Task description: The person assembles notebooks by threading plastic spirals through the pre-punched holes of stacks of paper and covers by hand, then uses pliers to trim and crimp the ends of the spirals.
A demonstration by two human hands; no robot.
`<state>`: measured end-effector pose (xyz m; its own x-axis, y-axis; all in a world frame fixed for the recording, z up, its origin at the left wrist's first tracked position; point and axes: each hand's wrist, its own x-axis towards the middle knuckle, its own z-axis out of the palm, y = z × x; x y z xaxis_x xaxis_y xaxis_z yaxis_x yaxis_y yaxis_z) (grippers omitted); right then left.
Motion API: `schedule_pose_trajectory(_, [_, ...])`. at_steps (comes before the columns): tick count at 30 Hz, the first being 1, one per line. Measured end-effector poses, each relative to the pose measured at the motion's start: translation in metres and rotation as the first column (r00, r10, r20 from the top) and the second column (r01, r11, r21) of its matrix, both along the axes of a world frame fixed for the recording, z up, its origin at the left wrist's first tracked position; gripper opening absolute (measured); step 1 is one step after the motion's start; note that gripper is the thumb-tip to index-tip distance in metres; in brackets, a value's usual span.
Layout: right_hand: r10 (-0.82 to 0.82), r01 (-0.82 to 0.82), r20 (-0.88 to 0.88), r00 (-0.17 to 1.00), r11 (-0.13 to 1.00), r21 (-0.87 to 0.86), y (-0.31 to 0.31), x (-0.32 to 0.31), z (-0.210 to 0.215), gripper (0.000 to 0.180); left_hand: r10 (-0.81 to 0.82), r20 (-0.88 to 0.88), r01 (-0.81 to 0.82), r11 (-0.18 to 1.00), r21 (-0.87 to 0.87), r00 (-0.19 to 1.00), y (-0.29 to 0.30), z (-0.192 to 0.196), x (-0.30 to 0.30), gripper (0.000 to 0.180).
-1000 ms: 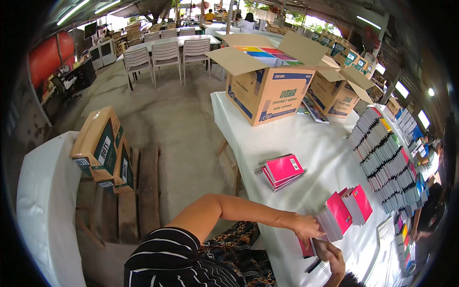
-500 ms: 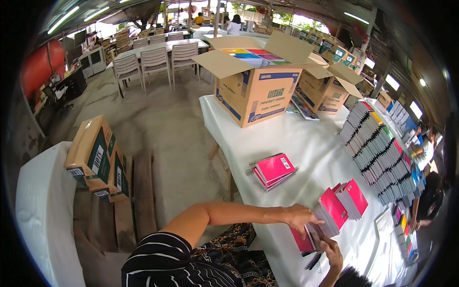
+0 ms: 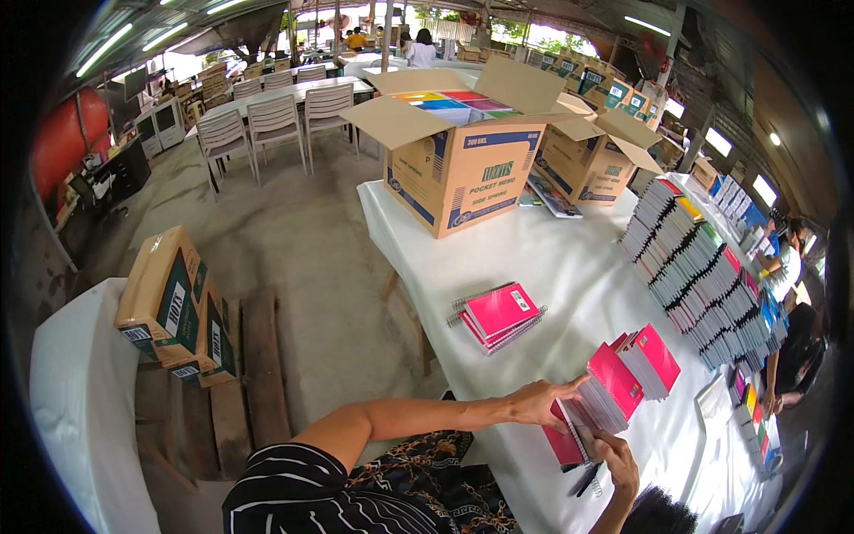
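Note:
Several pink spiral notebooks (image 3: 614,384) stand packed in a block on the white-covered table in front of me. A second block of pink notebooks (image 3: 653,360) stands just beyond it on the right. My left hand (image 3: 537,404) lies along the block's left side, its index finger stretched toward the top edge and its thumb apart, lower down. My right hand (image 3: 616,457) is closed round the near edge of a pink-covered spiral notebook (image 3: 562,443), which leans tilted at the near end of the block. Its fingertips are partly hidden. A black pen-like object shows under the right hand.
A small pile of pink notebooks (image 3: 500,313) lies to the left. Behind it stands an open carton (image 3: 480,178) of colourful notebooks, with another open carton (image 3: 594,160) beside it. Tall notebook stacks (image 3: 698,276) line the right. Closed cartons (image 3: 173,303) sit at left. Co-workers are at far right.
My left hand has drawn back a little to the left, and its fingers are more spread. The right hand stays at the tilted notebook. The whole view has shifted slightly.

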<state>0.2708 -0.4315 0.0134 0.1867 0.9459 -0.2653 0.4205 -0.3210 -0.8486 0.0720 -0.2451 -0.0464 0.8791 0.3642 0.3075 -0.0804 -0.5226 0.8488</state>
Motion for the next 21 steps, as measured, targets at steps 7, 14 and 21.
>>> schedule_pose_trajectory(7, [-0.236, 0.245, -0.072, 0.969, 0.957, 0.157, -0.01, 0.01, -0.038, 0.07, 0.034, 0.007, -0.034, 0.999, -0.012, 0.999, -0.002, -0.004, 0.003, 0.122])
schedule_pose_trajectory(14, [-0.061, 0.099, -0.242, 0.968, 0.984, 0.147, -0.01, 0.016, -0.028, 0.07, -0.04, -0.024, 0.037, 0.99, -0.137, 0.999, -0.006, 0.001, 0.004, 0.118])
schedule_pose_trajectory(21, [0.023, 0.042, -0.301, 0.953, 0.977, 0.208, -0.005, -0.005, -0.005, 0.07, -0.037, 0.083, 0.047, 0.993, -0.112, 0.996, -0.003, -0.01, 0.007, 0.113])
